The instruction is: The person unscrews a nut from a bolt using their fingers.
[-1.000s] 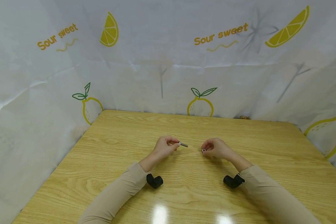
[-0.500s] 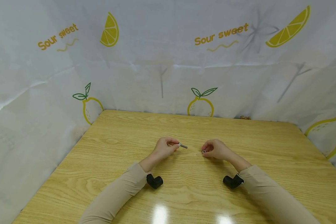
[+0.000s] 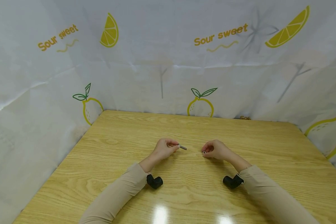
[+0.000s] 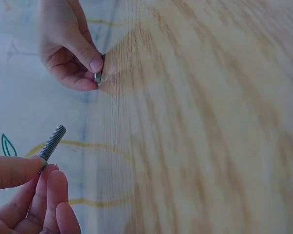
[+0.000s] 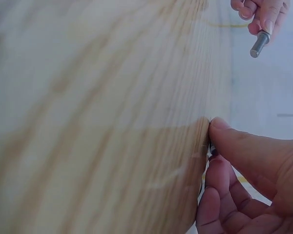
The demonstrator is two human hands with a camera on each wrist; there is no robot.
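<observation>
My left hand (image 3: 163, 149) pinches a silver bolt (image 4: 53, 142) near its head between thumb and fingertips. Its threaded shank points to the right and slightly down in the head view. Across a short gap, my right hand (image 3: 219, 150) holds a small metal nut (image 3: 204, 152) between thumb and forefinger, with its hole visible. The left wrist view shows the edge of that nut (image 4: 97, 77) under the right thumb. In the right wrist view the fingers mostly hide the nut, while the bolt (image 5: 260, 45) sticks out of the left hand at the top right.
Both hands are over a wood-grain table (image 3: 184, 193). A white curtain (image 3: 140, 74) printed with lemons hangs behind it and along its sides. Black angled wrist mounts (image 3: 155, 181) sit at each sleeve cuff.
Both hands have come down very slightly in the head view. The bolt's free end has tipped lower, and the nut has turned a little between the right fingers.
</observation>
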